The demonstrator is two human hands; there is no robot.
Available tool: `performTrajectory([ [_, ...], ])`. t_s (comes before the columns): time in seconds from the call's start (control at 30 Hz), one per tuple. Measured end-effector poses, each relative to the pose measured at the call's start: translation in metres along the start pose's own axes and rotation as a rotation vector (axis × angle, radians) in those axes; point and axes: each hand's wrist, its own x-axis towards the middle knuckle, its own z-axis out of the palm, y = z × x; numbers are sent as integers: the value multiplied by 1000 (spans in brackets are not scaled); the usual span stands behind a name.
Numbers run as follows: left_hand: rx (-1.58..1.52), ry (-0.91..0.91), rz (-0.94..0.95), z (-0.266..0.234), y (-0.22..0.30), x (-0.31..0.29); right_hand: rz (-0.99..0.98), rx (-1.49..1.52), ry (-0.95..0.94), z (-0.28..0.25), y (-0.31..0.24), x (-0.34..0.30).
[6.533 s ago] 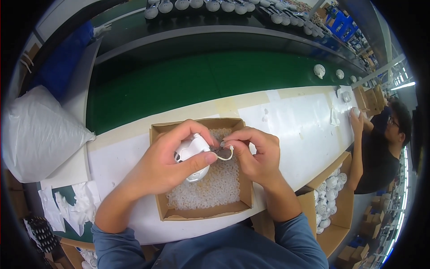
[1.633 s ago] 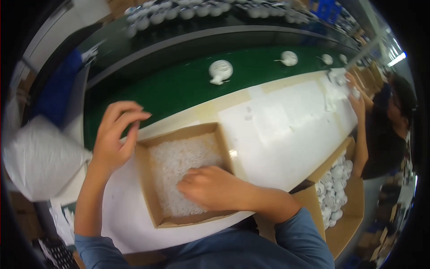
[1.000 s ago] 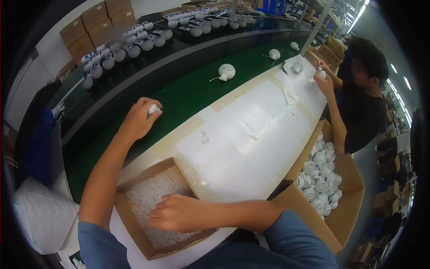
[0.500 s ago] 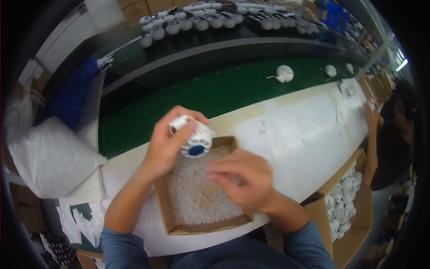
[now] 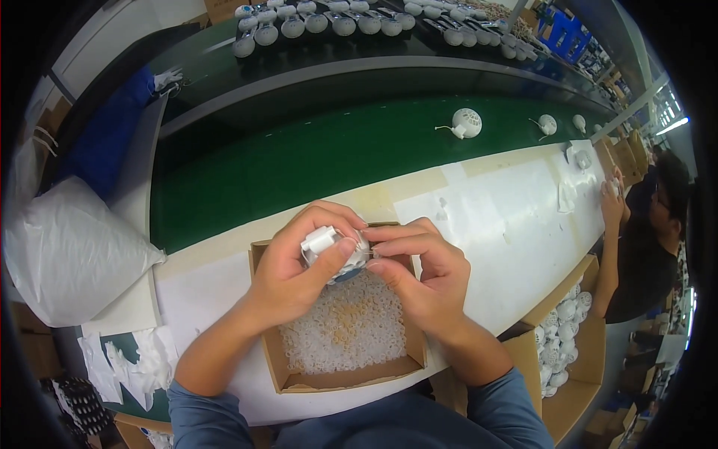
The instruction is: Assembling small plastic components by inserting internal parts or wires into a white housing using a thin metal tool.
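Observation:
My left hand [image 5: 288, 284] is wrapped round a white round plastic housing [image 5: 320, 241] with a block-like neck and a thin wire. A bit of dark blue shows on its underside. At the housing's right side, the thumb and fingertips of my right hand [image 5: 430, 273] are pinched together; what they hold is too small to make out. Both hands are above an open cardboard box [image 5: 275, 359], which holds a mass of small clear plastic rings [image 5: 351, 337], some of them yellowish.
Beyond the white table [image 5: 508, 217], a green conveyor belt [image 5: 299, 165] carries similar white housings [image 5: 467, 123]. A cardboard box of white balls [image 5: 561, 337] stands at right, near a co-worker [image 5: 647, 239]. At left are a stuffed white bag [image 5: 75, 254] and white gloves [image 5: 138, 367].
My right hand has risen from over the rings to the housing and now touches its side. The left hand has turned the housing, so its blue face mostly points away.

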Motion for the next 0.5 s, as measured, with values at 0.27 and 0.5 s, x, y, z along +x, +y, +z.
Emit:
performTrajectory([
  [0.27,-40,-66,24,2,-5,-3,112,225,-33,-6,9,3],
  [0.5,219,-77,96,-3,-6,-3,54,183,-66,0,11,-1],
])
